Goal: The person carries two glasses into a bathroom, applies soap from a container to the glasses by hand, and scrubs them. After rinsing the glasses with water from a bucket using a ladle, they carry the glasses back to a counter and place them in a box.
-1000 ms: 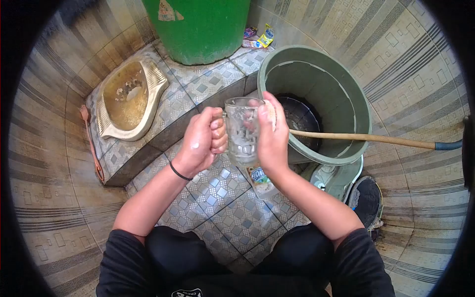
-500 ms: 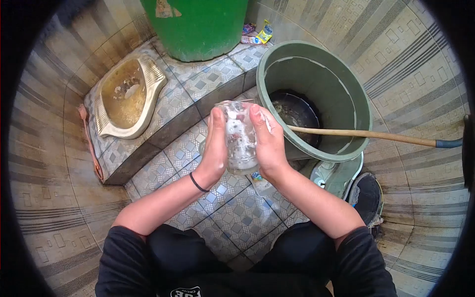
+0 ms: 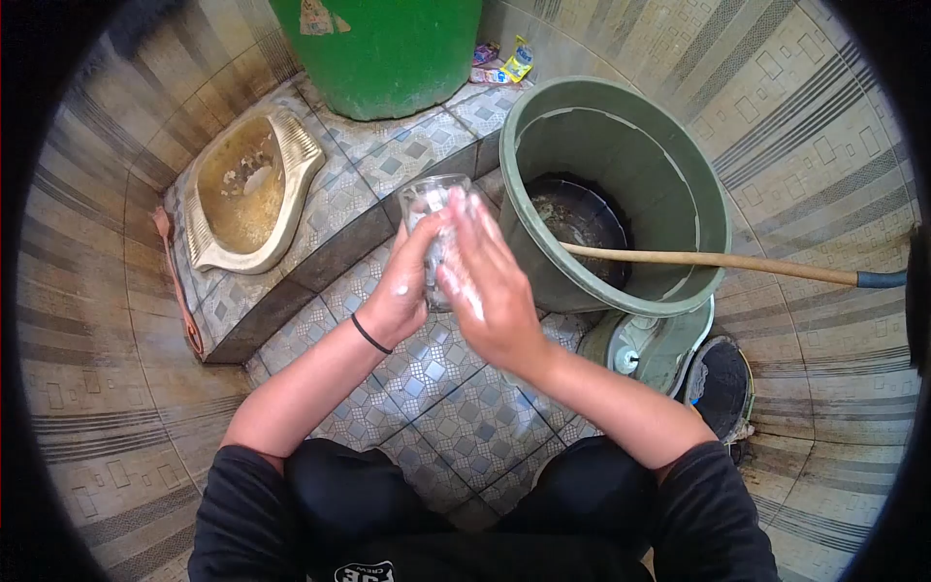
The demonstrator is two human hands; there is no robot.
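Observation:
A clear drinking glass (image 3: 415,202) coated in white foam is held upright, slightly tilted, above the tiled floor. My left hand (image 3: 401,276) is closed round its left side, with its thumb across the front and a dab of foam near the wrist. Against the right side of the glass lies my right hand (image 3: 497,296), fingers stretched out and pressed flat on it. Those fingertips are blurred by motion, and foam covers the thumb. Both hands hide much of the glass's middle.
At the right stands a large green tub (image 3: 611,145) with a wooden handle (image 3: 718,259) across its rim. A black bucket (image 3: 720,388) sits below it. Behind are a green barrel (image 3: 388,58) and small packets (image 3: 517,63). A squat toilet (image 3: 257,257) is on the raised step (image 3: 291,306).
My right hand has turned and slid over the glass, from gripping its right side to lying flat across it. The glass and left hand have shifted slightly left.

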